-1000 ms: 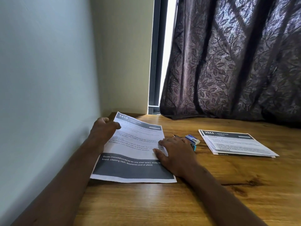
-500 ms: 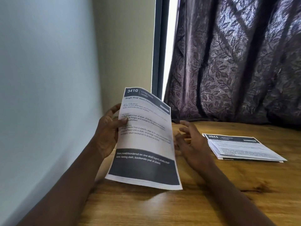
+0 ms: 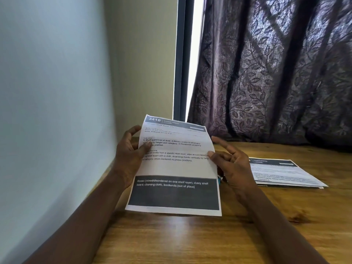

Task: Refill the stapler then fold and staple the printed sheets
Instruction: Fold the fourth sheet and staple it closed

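The wooden worktop [image 3: 190, 242] carries a flat stack of printed sheets [image 3: 282, 173] on its right side and a small blue object [image 3: 220, 180], mostly hidden.

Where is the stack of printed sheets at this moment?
In the head view the stack lies flat on the table at the right, just right of the right hand, near the curtain.
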`<action>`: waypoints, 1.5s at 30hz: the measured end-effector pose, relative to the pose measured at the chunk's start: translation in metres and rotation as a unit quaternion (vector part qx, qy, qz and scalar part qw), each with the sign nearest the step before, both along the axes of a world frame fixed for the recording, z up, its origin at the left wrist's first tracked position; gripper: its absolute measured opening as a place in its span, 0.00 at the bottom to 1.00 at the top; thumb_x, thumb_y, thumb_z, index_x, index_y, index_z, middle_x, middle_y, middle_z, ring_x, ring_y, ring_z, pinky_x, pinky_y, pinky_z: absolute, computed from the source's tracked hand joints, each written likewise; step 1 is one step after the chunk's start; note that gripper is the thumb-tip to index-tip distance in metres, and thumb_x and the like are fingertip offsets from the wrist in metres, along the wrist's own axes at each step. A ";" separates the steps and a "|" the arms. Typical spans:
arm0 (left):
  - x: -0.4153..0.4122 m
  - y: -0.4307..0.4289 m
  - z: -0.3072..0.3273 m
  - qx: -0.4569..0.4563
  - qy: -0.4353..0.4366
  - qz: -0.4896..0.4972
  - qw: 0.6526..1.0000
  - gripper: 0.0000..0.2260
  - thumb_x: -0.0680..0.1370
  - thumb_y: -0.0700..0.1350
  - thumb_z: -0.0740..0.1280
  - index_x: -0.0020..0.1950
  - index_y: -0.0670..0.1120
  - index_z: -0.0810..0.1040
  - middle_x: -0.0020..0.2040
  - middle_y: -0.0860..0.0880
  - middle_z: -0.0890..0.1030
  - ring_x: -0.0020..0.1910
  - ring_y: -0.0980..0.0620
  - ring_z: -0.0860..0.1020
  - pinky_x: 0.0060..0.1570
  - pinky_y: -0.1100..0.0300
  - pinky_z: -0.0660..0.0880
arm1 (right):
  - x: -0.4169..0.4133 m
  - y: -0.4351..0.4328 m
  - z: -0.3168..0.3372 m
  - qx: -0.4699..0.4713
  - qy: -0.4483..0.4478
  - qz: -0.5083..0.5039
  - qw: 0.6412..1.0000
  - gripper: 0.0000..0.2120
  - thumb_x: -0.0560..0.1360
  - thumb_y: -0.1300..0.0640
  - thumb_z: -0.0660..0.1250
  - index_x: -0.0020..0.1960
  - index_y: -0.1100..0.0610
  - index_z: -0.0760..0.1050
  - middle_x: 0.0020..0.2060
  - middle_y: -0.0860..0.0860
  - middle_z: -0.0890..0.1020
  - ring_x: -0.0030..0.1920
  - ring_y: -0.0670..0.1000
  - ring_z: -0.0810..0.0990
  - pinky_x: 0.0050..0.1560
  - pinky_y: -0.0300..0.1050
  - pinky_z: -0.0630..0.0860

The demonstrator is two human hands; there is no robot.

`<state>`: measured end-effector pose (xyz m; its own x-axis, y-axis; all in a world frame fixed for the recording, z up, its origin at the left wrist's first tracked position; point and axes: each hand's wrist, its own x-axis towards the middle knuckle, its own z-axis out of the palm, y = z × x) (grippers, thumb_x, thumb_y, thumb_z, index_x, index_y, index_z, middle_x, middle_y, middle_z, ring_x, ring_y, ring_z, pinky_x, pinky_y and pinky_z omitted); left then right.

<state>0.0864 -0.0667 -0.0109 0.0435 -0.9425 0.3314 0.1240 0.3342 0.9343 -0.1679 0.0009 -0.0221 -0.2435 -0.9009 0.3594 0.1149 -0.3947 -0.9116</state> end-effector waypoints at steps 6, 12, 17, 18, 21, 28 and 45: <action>0.004 0.000 0.003 0.026 0.023 -0.059 0.998 0.20 0.79 0.36 0.70 0.71 0.48 0.75 0.58 0.40 0.85 0.50 0.42 0.84 0.52 0.43 0.83 | -0.004 -0.007 -0.007 -0.014 0.026 -0.069 0.997 0.15 0.74 0.71 0.72 0.56 0.57 0.84 0.50 0.61 0.85 0.47 0.56 0.83 0.51 0.50 0.84; 0.002 0.005 0.000 0.000 -0.038 -0.088 0.995 0.14 0.78 0.31 0.69 0.61 0.44 0.82 0.53 0.42 0.87 0.52 0.43 0.86 0.50 0.54 0.85 | -0.014 -0.007 -0.008 -0.010 -0.002 -0.070 0.997 0.14 0.73 0.66 0.75 0.55 0.52 0.84 0.48 0.54 0.88 0.48 0.55 0.86 0.50 0.50 0.83; 0.001 0.008 0.001 -0.017 -0.086 -0.102 0.991 0.17 0.78 0.31 0.70 0.63 0.45 0.80 0.56 0.43 0.85 0.55 0.40 0.84 0.48 0.54 0.85 | -0.011 -0.006 -0.006 -0.008 0.023 -0.048 0.999 0.19 0.74 0.70 0.71 0.59 0.51 0.82 0.50 0.49 0.88 0.50 0.52 0.86 0.49 0.46 0.84; 0.001 0.008 0.001 -0.017 -0.087 -0.105 0.991 0.17 0.78 0.31 0.70 0.64 0.45 0.80 0.56 0.43 0.85 0.55 0.40 0.84 0.48 0.54 0.85 | -0.011 -0.006 -0.005 -0.005 0.034 -0.046 0.998 0.21 0.74 0.71 0.70 0.58 0.49 0.82 0.52 0.48 0.87 0.51 0.52 0.86 0.51 0.47 0.84; -0.001 0.009 0.001 -0.019 -0.075 -0.100 0.992 0.16 0.79 0.31 0.69 0.65 0.41 0.80 0.57 0.41 0.85 0.54 0.40 0.84 0.52 0.51 0.84 | -0.013 -0.005 -0.003 -0.008 0.080 -0.045 0.996 0.23 0.75 0.73 0.69 0.57 0.47 0.83 0.57 0.49 0.84 0.55 0.53 0.84 0.52 0.45 0.84; -0.001 0.008 -0.001 -0.035 -0.100 -0.105 0.989 0.17 0.77 0.30 0.70 0.63 0.45 0.81 0.58 0.44 0.85 0.52 0.48 0.86 0.45 0.59 0.84 | -0.017 -0.005 -0.002 -0.015 0.066 -0.045 0.997 0.17 0.74 0.67 0.73 0.59 0.51 0.82 0.54 0.54 0.86 0.50 0.53 0.86 0.45 0.40 0.82; 0.003 0.005 0.000 -0.153 -0.186 -0.017 0.970 0.08 0.79 0.46 0.73 0.49 0.61 0.87 0.47 0.53 0.88 0.50 0.50 0.83 0.53 0.51 0.82 | -0.021 0.006 0.006 -0.035 0.161 -0.143 0.976 0.06 0.74 0.56 0.76 0.49 0.56 0.84 0.45 0.53 0.86 0.43 0.47 0.83 0.41 0.41 0.81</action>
